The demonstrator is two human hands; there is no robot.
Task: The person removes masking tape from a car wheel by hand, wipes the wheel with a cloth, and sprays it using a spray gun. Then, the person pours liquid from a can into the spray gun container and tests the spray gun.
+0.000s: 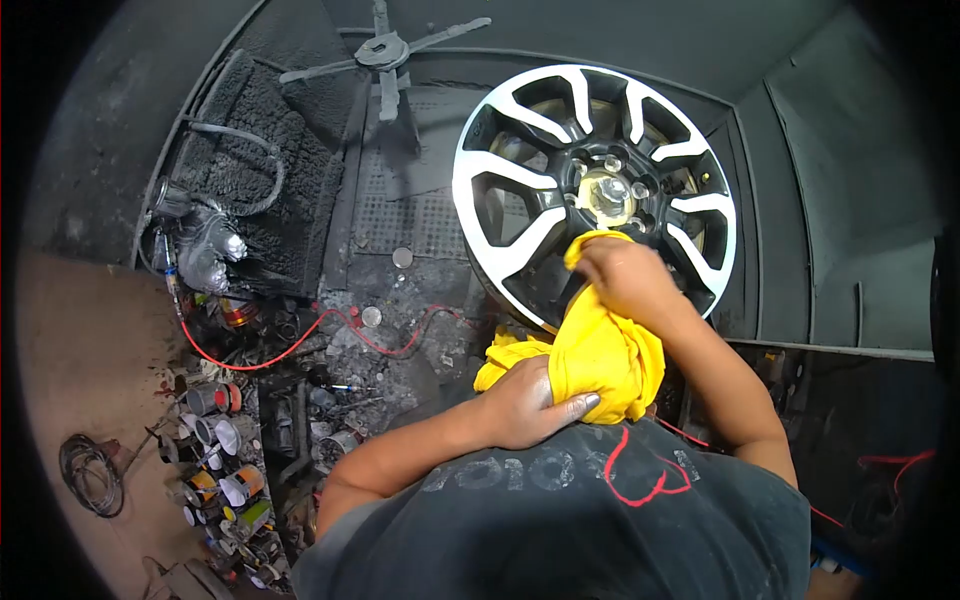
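Observation:
A bunched yellow cloth (605, 355) hangs between my two hands, close to my chest. My left hand (535, 402) is closed around its lower part, thumb lying across the fabric. Higher up, my right hand (632, 278) grips the cloth's upper end near the lower edge of the wheel's hub. The alloy wheel rim (513, 258) has white spoke faces and black recesses, and it faces me. Pale yellowish material covers its center hub (607, 197). The cloth and my right forearm hide part of the wheel's lower side.
A grey-coated spray gun (212, 245) sits at left, with a red hose (250, 366) running across the floor. A metal cross-shaped stand (383, 52) rises at the back. Several paint cans (243, 484) and tools crowd the lower left. Dark booth walls (850, 180) stand at right.

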